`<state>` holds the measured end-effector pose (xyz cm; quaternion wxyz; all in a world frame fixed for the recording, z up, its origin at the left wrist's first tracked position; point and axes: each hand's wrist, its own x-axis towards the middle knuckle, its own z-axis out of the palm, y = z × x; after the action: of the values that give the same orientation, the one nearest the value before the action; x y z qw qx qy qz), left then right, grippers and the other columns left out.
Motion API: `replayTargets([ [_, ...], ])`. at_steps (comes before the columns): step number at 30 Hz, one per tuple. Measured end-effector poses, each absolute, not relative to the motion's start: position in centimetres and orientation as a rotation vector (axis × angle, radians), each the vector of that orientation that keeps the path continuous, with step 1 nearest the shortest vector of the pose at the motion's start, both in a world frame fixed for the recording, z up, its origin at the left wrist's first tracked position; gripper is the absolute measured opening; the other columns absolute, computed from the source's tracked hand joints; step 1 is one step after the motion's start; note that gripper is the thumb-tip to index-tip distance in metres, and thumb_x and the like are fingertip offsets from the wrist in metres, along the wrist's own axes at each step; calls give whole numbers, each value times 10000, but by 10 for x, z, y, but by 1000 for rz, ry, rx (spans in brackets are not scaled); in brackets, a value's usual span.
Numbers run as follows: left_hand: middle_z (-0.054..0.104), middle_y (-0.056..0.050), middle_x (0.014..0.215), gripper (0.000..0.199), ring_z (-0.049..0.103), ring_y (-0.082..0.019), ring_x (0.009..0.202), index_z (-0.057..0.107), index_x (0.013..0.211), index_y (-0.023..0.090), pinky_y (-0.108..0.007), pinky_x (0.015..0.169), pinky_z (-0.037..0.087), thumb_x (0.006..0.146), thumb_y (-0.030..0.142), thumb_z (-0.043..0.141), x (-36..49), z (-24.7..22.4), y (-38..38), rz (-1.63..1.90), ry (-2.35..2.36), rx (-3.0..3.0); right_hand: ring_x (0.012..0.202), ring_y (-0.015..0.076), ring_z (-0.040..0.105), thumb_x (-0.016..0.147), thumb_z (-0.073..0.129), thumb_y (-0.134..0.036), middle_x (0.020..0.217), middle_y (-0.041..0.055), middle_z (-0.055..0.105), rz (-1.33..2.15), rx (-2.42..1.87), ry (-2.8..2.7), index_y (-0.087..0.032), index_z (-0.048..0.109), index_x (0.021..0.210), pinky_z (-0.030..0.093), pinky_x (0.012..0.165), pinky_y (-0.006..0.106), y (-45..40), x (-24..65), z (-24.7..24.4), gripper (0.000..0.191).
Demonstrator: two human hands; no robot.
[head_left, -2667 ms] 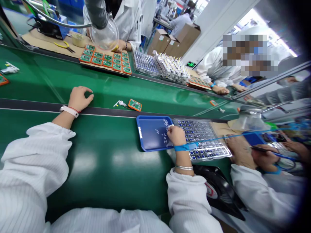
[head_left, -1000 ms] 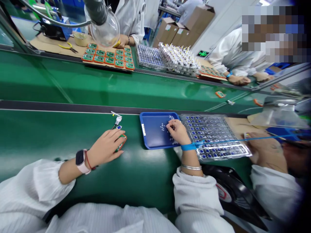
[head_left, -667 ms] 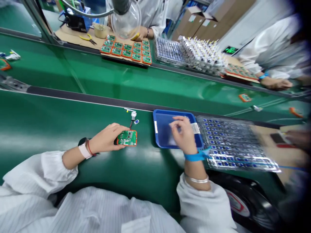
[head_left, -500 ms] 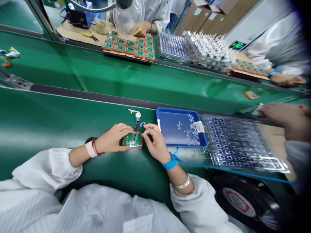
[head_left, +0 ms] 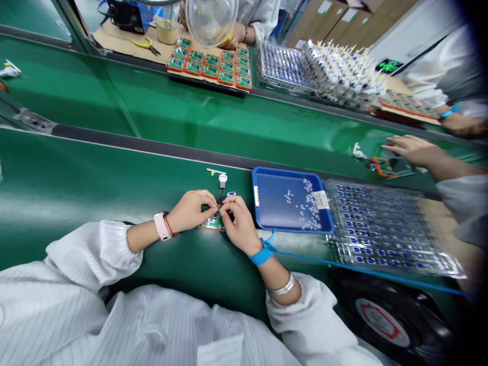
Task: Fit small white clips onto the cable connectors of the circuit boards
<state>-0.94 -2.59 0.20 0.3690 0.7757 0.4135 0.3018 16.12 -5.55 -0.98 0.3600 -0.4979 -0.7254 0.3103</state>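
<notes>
A green circuit board (head_left: 212,223) in an orange frame lies flat on the green bench, its upper part covered by fingers. My left hand (head_left: 192,209) is closed in a pinch over the board's top edge. Right beside it my right hand (head_left: 241,227) pinches too, and the fingertips nearly meet. What they grip is too small and hidden to name. Thin dark and red wires (head_left: 219,194) run from the fingertips up to a white connector piece (head_left: 223,179) with a white strip. A small blue-and-white part (head_left: 231,193) shows just above my right fingers.
Right of my hands is a blue tray (head_left: 292,227) with small clear pieces. Beyond it stand clear plastic trays (head_left: 385,223) of blue parts. A co-worker's hand (head_left: 414,150) is over the belt near another framed board (head_left: 382,166). A black fan (head_left: 389,315) stands lower right.
My left hand has moved from the board's left edge to its top, closing beside my right fingertips. The co-worker's hand has moved up and left; a board and white part travel along the belt.
</notes>
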Motion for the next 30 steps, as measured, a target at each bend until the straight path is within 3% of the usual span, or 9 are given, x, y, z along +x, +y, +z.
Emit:
replayTargets([
  [6, 677, -15, 789, 121, 622, -132, 719, 670, 658, 153, -249, 703, 455, 729, 85, 599, -8, 8, -19, 653, 1078, 1986, 879, 194, 515, 811, 440, -118, 849, 60, 500, 801, -1298, -1917, -201, 490, 699, 453, 778, 358, -55, 157, -9, 148],
  [10, 664, -28, 861, 51, 612, -146, 798, 650, 734, 158, -265, 750, 459, 763, 152, 609, -14, 5, -19, 718, 1028, 2028, 875, 187, 540, 825, 459, -153, 887, 65, 537, 665, -1300, -1922, -199, 539, 734, 457, 781, 355, -54, 168, 3, 130],
  [17, 649, -39, 939, 98, 577, -175, 877, 610, 876, 179, -318, 790, 440, 832, 250, 559, -21, 0, -20, 690, 978, 2156, 818, 213, 539, 753, 532, -262, 812, 77, 573, 190, -1741, -1641, -193, 573, 648, 463, 714, 375, -22, 299, 1, 132],
  [22, 646, -43, 940, 120, 566, -177, 874, 595, 903, 177, -316, 770, 440, 844, 258, 529, -21, 1, -20, 659, 989, 2186, 764, 207, 531, 705, 553, -274, 727, 57, 574, 248, -1881, -1617, -189, 592, 623, 456, 760, 405, -16, 344, -21, 125],
  [30, 653, -39, 929, 115, 576, -167, 839, 599, 902, 180, -303, 751, 438, 837, 232, 521, -21, 5, -20, 667, 956, 2208, 842, 227, 520, 726, 564, -269, 817, 82, 562, 254, -1836, -1711, -184, 617, 638, 457, 788, 426, -14, 337, -27, 133],
])
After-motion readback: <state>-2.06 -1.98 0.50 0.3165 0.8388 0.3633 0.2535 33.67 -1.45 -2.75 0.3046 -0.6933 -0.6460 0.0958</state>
